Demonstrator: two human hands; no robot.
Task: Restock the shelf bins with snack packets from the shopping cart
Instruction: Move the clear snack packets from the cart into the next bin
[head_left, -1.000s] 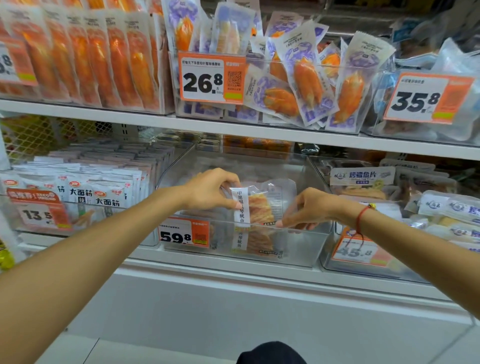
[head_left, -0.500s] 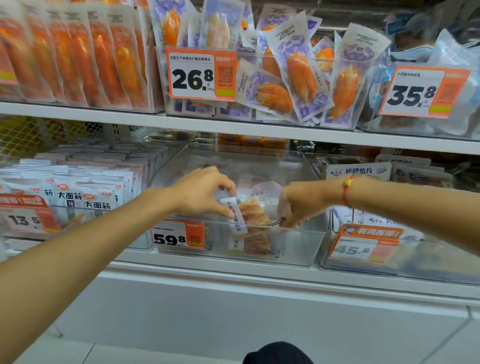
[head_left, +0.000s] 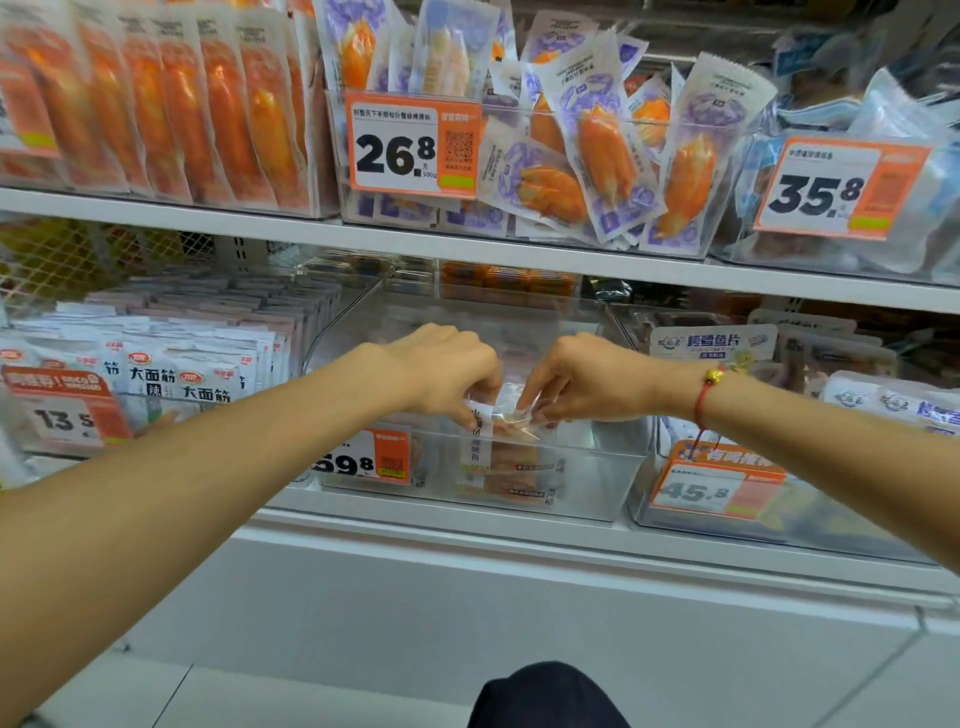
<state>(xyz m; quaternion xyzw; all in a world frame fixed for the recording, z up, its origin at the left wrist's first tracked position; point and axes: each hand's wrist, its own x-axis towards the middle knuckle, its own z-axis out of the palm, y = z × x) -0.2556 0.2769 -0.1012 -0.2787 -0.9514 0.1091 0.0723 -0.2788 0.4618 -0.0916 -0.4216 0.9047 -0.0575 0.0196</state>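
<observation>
Both arms reach into the clear plastic bin with the orange 59.8 price tag (head_left: 597, 483), which sits at the front edge of the lower white shelf (head_left: 441, 525), between a bin of white packets on the left and another clear bin with a 45.8 tag on the right. The left hand (head_left: 447, 374) and the right hand (head_left: 582, 384) meet over a small transparent snack packet with a white label strip and an orange-brown filling (head_left: 498, 421). Each hand pinches one side of the packet's top edge, fingertips curled down onto the film, so both are grasping it rather than hanging loose.

The packet stands near the bin's front wall, its top about level with the rim. Below it, seen through the wall, more of the same packets appear to lie in a short stack, though blur and reflections make the count unclear.

It looks light and limp: thin, glossy film that crinkles and bends under the fingers, with a flat, possibly brittle piece of dried food inside. Such film is likely slippery, so the sealed top seam, where the hands are now, seems the sensible place to hold; squeezing the middle could crack the contents. It probably will not stand unaided and would want leaning against the stack or the wall.

A red cord bracelet with a gold bead (head_left: 709, 387) circles the right wrist.
</observation>
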